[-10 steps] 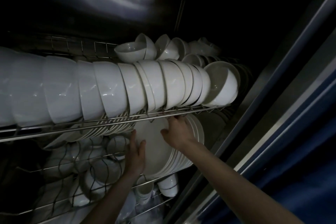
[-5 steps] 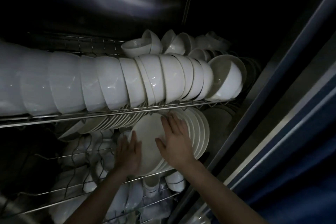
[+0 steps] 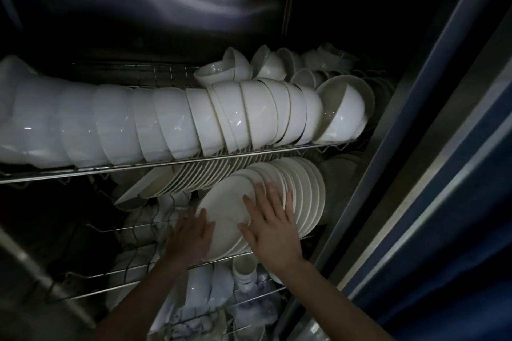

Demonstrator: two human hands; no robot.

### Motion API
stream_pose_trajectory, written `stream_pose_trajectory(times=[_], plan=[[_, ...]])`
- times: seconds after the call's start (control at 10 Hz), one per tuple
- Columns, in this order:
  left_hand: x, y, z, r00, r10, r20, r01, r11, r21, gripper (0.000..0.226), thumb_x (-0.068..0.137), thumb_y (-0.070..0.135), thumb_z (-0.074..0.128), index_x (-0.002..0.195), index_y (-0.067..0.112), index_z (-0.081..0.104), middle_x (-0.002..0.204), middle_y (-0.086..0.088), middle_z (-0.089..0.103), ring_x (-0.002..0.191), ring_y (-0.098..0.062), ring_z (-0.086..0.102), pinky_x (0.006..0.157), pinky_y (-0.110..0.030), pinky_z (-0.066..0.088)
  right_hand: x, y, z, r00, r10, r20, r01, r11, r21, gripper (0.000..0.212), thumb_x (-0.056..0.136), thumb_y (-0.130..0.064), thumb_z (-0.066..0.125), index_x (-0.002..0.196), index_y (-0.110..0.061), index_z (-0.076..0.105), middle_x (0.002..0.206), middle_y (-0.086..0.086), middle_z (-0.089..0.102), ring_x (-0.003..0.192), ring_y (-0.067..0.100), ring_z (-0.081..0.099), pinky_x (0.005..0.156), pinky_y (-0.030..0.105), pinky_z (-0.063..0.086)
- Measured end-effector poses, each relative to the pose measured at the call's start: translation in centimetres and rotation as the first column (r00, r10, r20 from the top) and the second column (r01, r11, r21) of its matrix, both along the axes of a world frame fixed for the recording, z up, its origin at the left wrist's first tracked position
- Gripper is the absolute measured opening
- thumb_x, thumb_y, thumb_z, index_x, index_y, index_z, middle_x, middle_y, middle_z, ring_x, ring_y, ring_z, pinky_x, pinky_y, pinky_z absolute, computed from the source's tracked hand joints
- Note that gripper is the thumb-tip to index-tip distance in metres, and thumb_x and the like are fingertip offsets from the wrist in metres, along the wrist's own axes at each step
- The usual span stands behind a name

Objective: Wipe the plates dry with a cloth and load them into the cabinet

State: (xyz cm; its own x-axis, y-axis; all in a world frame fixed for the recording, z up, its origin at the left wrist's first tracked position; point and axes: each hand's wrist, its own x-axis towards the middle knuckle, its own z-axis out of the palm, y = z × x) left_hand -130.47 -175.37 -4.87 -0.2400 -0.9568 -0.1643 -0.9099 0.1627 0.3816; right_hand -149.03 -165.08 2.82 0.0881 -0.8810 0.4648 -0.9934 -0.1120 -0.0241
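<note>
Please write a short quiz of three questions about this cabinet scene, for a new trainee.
1. True or false: the right hand lies open on the front plate.
2. What fills the upper rack? A) cups B) bowls C) pans
3. Where does the left hand touch the plate?
Key: 1 true; 2 B; 3 at its lower left edge.

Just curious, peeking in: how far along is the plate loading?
Done: a row of white plates stands on edge in the wire rack, under the shelf of bowls. In hand: the left hand and right hand press flat on the front plate, seating it against the row. Left: unclear; no cloth or unwiped plates show.
</note>
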Motion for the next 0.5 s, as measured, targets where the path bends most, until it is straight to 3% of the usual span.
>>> stream_pose_trajectory(times=[0.2, 0.3, 0.4, 0.5], plan=[[1.5, 2.1, 1.3, 0.977, -0.164, 0.137, 0.165, 0.986, 0.009, 0.066, 0.100, 0.056, 0.013, 0.156, 0.023, 0.025, 0.166, -0.005, 0.010, 0.153, -0.026, 0.002, 0.123, -0.048, 0.002, -0.1, 1.8, -0.2, 0.992, 0.060, 0.114, -0.066, 0.996, 0.054, 0.056, 0.100, -0.049, 0.042, 0.147, -0.019, 0.050, 0.162, 0.008, 0.027, 0.152, 0.031, 0.018, 0.122, 0.057, 0.015], [2.6, 4.5, 3.7, 0.938, -0.306, 0.162, 0.334, 0.922, -0.195, 0.055, 0.097, 0.032, 0.028, 0.137, 0.010, 0.057, 0.149, -0.022, 0.044, 0.138, -0.041, 0.041, 0.114, -0.054, 0.033, -0.2, 2.8, -0.5, 0.978, 0.109, 0.178, -0.116, 0.993, 0.030, 0.052, 0.099, -0.043, 0.047, 0.143, -0.016, 0.054, 0.159, 0.009, 0.032, 0.150, 0.031, 0.023, 0.121, 0.056, 0.018], [4.1, 6.0, 4.6, 0.859, -0.418, 0.297, 0.505, 0.787, -0.353, 0.039, 0.095, 0.006, 0.041, 0.088, 0.001, 0.079, 0.100, -0.025, 0.073, 0.085, -0.045, 0.072, 0.064, -0.056, 0.059, -0.3, 3.8, -0.9, 0.955, 0.155, 0.251, -0.163, 0.987, 0.012, 0.047, 0.099, -0.034, 0.058, 0.141, -0.013, 0.056, 0.158, 0.011, 0.034, 0.150, 0.030, 0.024, 0.121, 0.055, 0.017], [4.4, 8.2, 5.2, 0.894, -0.322, 0.310, 0.413, 0.861, -0.296, 0.069, 0.105, 0.043, 0.012, 0.134, 0.000, 0.057, 0.143, -0.019, 0.052, 0.132, -0.035, 0.051, 0.108, -0.036, 0.042, -0.5, 4.6, -1.0, 0.945, 0.164, 0.282, -0.172, 0.985, 0.004, 0.045, 0.097, -0.026, 0.063, 0.138, -0.008, 0.058, 0.155, 0.014, 0.041, 0.147, 0.032, 0.032, 0.121, 0.057, 0.019]])
